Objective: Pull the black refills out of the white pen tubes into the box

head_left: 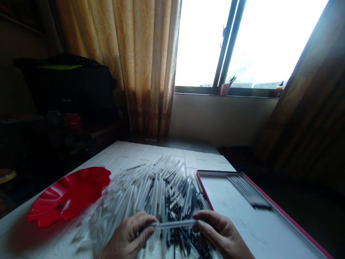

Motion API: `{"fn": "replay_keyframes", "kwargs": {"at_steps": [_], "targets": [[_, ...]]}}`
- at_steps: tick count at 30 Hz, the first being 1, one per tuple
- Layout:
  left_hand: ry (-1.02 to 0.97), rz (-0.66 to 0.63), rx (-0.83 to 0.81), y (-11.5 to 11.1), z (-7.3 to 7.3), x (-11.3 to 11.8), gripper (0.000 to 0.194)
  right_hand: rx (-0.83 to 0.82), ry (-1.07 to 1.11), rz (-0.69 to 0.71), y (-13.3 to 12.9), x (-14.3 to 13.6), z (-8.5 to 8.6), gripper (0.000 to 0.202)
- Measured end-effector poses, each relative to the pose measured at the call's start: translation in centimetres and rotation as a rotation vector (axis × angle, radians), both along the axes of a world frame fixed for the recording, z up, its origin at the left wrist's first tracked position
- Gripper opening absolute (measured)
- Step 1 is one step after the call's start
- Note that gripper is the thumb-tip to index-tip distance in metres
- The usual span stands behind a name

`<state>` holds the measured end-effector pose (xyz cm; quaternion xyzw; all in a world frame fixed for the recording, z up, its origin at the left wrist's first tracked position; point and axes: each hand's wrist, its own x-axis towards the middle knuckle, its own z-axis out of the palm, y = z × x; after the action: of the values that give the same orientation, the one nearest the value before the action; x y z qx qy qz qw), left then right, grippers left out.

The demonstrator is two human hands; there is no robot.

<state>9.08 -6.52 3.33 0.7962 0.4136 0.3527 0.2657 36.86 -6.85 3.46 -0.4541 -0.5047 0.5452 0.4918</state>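
Note:
A slim whitish pen [176, 225] lies level between my two hands, above the near edge of a pile of pen parts. My left hand [134, 232] pinches its left end between thumb and forefinger. On the other end, the thumb and fingers of my right hand [219, 232] are closed. Both tips of the pen are hidden by my fingers. Beneath and beyond spreads the heap of clear pen barrels [134, 196], with dark thin pieces and small black parts [179, 237] mixed in on the right side.
A red wavy-rimmed dish [88, 176] on the left holds a couple of small pieces. To the right lies a shallow white tray [226, 205] with a red edge; several finished-looking pens [249, 192] are lined up in it. Behind the table [140, 149] are a curtain and window.

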Motion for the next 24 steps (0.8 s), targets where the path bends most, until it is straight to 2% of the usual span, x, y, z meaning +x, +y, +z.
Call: {"fn": "replay_keyframes", "kwargs": {"at_steps": [10, 19, 24], "targets": [[-0.025, 0.0, -0.076, 0.1, 0.6, 0.1, 0.039, -0.014, 0.027, -0.007, 0.0, 0.1, 0.2, 0.049], [0.039, -0.025, -0.154, 0.0, 0.2, 0.1, 0.035, -0.027, -0.009, 0.02, 0.1, 0.2, -0.2, 0.048], [0.085, -0.105, -0.264, 0.7, -0.1, 0.1, 0.048, -0.025, -0.025, 0.097, 0.2, 0.6, -0.8, 0.05]]}}
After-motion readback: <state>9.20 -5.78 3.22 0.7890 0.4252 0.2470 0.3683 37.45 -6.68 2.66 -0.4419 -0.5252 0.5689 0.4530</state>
